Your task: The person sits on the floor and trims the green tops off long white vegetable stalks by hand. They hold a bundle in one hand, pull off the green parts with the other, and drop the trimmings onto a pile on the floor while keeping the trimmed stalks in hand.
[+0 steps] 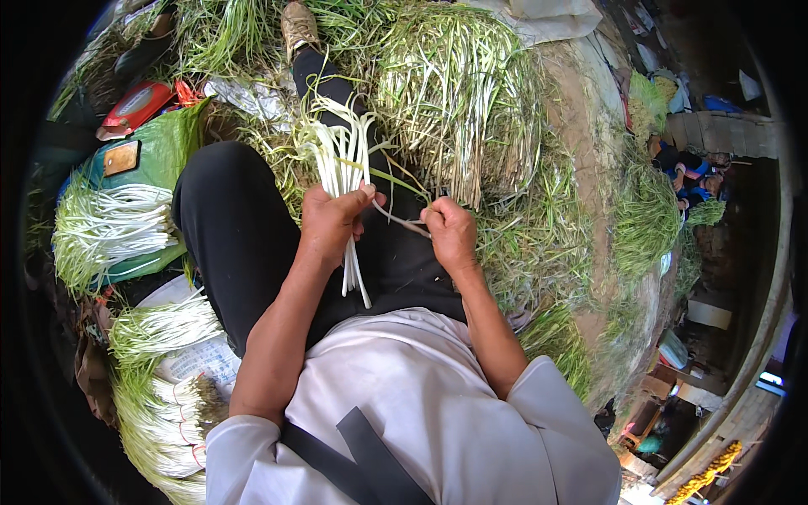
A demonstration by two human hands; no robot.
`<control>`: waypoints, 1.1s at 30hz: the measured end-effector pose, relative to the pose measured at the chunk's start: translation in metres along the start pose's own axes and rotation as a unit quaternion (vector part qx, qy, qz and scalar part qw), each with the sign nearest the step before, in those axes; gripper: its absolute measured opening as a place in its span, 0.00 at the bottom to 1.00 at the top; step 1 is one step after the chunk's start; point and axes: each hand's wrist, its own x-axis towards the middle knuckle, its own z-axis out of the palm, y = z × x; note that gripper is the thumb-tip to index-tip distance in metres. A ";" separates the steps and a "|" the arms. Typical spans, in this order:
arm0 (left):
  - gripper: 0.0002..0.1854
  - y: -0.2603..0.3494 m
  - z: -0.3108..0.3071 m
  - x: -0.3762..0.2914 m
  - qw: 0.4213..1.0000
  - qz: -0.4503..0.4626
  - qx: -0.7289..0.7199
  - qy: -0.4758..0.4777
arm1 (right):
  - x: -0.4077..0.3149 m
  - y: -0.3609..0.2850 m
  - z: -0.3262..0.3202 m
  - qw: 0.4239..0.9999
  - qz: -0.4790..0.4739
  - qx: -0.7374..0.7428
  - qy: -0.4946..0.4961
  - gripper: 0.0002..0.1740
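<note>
My left hand (338,218) is closed around a bunch of white leafy stalks (341,154), over my lap; the stalk ends stick out below the fist and the pale green tips above it. To its right, my right hand (447,228) pinches a thin, partly peeled strand (402,222) that runs across from the bunch. A large heap of untrimmed green stalks (464,107) lies on the ground beyond my hands. At the left, peeled white stalks (123,221) rest on a green plastic bag (161,142). Bundles tied with red bands (183,423) lie lower left.
A phone (122,158) and a red packet (137,108) lie at the upper left. Loose leaf scraps (530,252) cover the ground to the right. More green stalks (644,211) are piled farther right, near another person (691,173). A pale sheet (555,19) lies at the top.
</note>
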 end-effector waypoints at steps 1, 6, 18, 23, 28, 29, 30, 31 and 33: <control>0.07 0.005 -0.001 -0.001 1.000 0.014 -0.019 0.001 | -0.002 0.017 -0.005 0.999 0.008 -0.037 0.019 0.11; 0.07 0.025 -0.013 -0.001 0.993 0.072 -0.087 0.034 | -0.033 0.120 -0.042 0.985 0.103 -0.114 0.078 0.16; 0.06 0.028 -0.014 -0.010 0.994 0.070 -0.079 -0.005 | -0.071 0.170 -0.085 0.960 0.276 0.024 0.032 0.12; 0.05 0.017 -0.001 -0.014 0.998 0.041 -0.031 -0.037 | -0.040 -0.007 -0.034 0.962 0.042 0.262 -0.066 0.15; 0.06 0.020 -0.013 -0.008 0.994 0.082 -0.073 -0.004 | -0.026 -0.091 -0.013 0.964 -0.049 0.184 -0.185 0.08; 0.06 0.023 -0.019 -0.005 0.991 0.092 -0.095 0.010 | -0.027 -0.090 -0.016 0.953 -0.009 0.223 -0.206 0.08; 0.07 0.025 -0.025 -0.001 0.988 0.100 -0.118 0.020 | -0.030 -0.086 -0.020 0.960 -0.001 0.199 -0.196 0.08; 0.09 0.026 -0.029 0.002 0.984 0.093 -0.152 0.026 | -0.032 -0.078 -0.025 0.966 0.031 0.172 -0.189 0.08; 0.12 0.022 -0.030 0.007 0.986 0.086 -0.140 0.040 | -0.039 -0.062 -0.034 0.961 0.082 0.201 -0.173 0.09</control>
